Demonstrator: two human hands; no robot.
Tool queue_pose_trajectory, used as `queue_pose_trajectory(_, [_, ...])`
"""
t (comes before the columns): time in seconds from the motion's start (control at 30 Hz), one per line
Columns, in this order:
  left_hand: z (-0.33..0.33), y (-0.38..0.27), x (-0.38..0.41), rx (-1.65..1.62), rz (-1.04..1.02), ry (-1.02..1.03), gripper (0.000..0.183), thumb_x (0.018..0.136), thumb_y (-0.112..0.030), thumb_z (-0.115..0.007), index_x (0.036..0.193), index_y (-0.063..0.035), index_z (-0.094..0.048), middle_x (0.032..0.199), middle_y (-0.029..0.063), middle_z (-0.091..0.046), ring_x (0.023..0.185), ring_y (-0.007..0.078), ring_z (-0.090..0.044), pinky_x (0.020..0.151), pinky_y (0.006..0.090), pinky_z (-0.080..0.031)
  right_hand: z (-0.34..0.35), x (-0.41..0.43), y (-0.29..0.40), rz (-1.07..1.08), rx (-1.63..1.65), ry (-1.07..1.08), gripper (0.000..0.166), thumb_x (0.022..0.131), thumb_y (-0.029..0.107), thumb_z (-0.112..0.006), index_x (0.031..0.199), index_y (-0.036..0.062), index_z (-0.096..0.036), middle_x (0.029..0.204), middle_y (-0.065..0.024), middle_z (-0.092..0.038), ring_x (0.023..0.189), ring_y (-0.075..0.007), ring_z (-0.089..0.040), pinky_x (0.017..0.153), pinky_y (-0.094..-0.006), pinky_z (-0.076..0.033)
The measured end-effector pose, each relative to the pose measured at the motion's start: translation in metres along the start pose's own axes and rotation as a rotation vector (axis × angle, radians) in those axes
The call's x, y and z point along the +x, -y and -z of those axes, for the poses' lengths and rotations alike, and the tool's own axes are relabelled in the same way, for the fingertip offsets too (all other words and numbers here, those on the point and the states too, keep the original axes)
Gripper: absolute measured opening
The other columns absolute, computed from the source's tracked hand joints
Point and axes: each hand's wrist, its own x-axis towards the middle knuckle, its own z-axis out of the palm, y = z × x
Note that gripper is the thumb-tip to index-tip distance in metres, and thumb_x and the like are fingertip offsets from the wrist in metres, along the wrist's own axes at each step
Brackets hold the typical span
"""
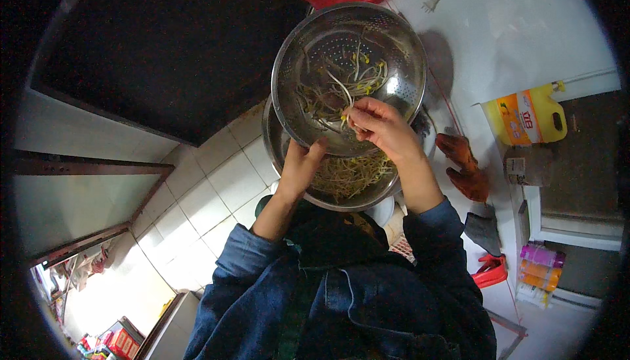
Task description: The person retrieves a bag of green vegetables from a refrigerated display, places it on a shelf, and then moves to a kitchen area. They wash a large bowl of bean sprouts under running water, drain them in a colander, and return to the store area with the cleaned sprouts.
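My left hand (pixel 301 165) grips the near-left rim of a perforated stainless-steel colander (pixel 334 23), with its thumb over the edge. Pinched in the fingers of my right hand (pixel 381 124) are a few soybean sprouts (pixel 339 83), held above the colander's near side. More loose sprouts (pixel 366 82), pale-stemmed with yellow heads, lie inside the colander. Partly beneath it is a wider steel basin (pixel 347 206), which contains a heap of sprouts (pixel 349 175). The colander and my hands hide the far part of that basin.
Right of the bowls, a white wall (pixel 521 35) bears a dangling plug (pixel 432 3) and orange-brown items (pixel 462 168). A yellow jug (pixel 529 114) stands at a window ledge near several colourful containers (pixel 541 269). Left are a large dark panel (pixel 162 50), tiled floor (pixel 216 183) and a framed glass door (pixel 83 205).
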Motion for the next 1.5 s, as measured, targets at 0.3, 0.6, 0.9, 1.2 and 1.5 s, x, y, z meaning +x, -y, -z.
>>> queue_pose_trajectory(0.3, [-0.002, -0.004, -0.005, -0.029, 0.054, -0.002, 0.041, 0.090, -0.014, -0.049, 0.126, 0.0008, -0.037, 0.117, 0.0074, -0.051, 0.102, 0.0152, -0.048, 0.088, 0.0290, -0.040, 0.007, -0.006, 0.009, 0.109, -0.194, -0.124, 0.018, 0.088, 0.021, -0.058, 0.094, 0.0034, -0.057, 0.076, 0.0006, -0.054, 0.064, -0.0050, -0.046, 0.053, -0.0188, -0.036])
queue_pose_trajectory(0.6, [0.005, 0.009, -0.004, -0.032, 0.021, -0.008, 0.043, 0.088, -0.019, -0.057, 0.124, -0.0037, -0.038, 0.111, 0.0044, -0.052, 0.095, 0.0125, -0.051, 0.081, 0.0274, -0.043, 0.007, -0.014, 0.024, 0.103, 0.221, -0.134, 0.016, 0.088, 0.020, -0.057, 0.094, 0.0054, -0.054, 0.069, 0.0022, -0.046, 0.050, -0.0016, -0.036, 0.040, -0.0166, -0.023])
queue_pose_trajectory(0.9, [0.001, 0.010, -0.006, 0.055, -0.114, 0.018, 0.039, 0.090, -0.015, -0.052, 0.124, 0.0010, -0.038, 0.116, 0.0093, -0.052, 0.104, 0.0169, -0.049, 0.090, 0.0297, -0.039, -0.012, -0.007, -0.006, 0.531, -0.949, -0.179, 0.013, 0.083, 0.015, -0.060, 0.083, 0.0021, -0.058, 0.064, -0.0070, -0.051, 0.057, -0.0170, -0.052, 0.049, -0.0287, -0.038])
queue_pose_trajectory(1.2, [0.000, 0.005, -0.006, 0.105, -0.091, 0.033, 0.038, 0.089, -0.011, -0.051, 0.123, 0.0017, -0.039, 0.113, 0.0089, -0.054, 0.102, 0.0158, -0.049, 0.089, 0.0284, -0.039, -0.012, -0.025, 0.002, 0.400, -1.318, -0.346, 0.016, 0.074, 0.018, -0.067, 0.078, 0.0046, -0.060, 0.078, -0.0089, -0.055, 0.071, -0.0297, -0.058, 0.062, -0.0386, -0.045])
queue_pose_trajectory(1.5, [0.000, 0.009, -0.005, 0.021, -0.093, 0.077, 0.034, 0.089, -0.011, -0.051, 0.119, 0.0028, -0.041, 0.109, 0.0094, -0.056, 0.099, 0.0158, -0.053, 0.086, 0.0295, -0.043, -0.025, -0.016, -0.006, 0.250, -1.456, -0.395, 0.013, 0.074, 0.015, -0.065, 0.082, 0.0074, -0.058, 0.085, -0.0086, -0.056, 0.075, -0.0307, -0.060, 0.063, -0.0404, -0.048])
